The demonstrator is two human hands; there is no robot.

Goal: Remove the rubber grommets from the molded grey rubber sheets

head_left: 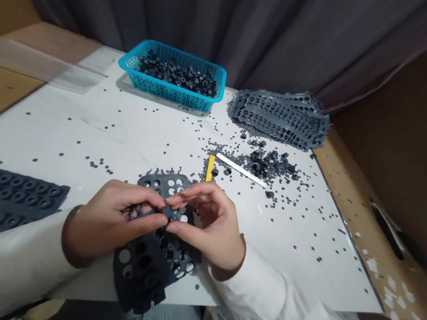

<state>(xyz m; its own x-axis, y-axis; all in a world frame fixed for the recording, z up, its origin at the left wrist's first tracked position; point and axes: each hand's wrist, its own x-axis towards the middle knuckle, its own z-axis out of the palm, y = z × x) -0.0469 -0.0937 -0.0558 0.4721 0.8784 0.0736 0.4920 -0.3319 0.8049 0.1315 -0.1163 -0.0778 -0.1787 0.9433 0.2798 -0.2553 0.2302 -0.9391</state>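
Dark grey perforated sheet (144,279), rounded corners, rows of round holes; lies at 7 o'clock in view, long axis roughly 12 to 6; several holes toward its 12 o'clock end show white through; small dark piece (168,211) pinched over its middle; whether joined, cannot tell.

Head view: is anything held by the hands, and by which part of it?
The left hand pinches a small dark piece by its left edge; whether the right hand also grips it cannot be told.
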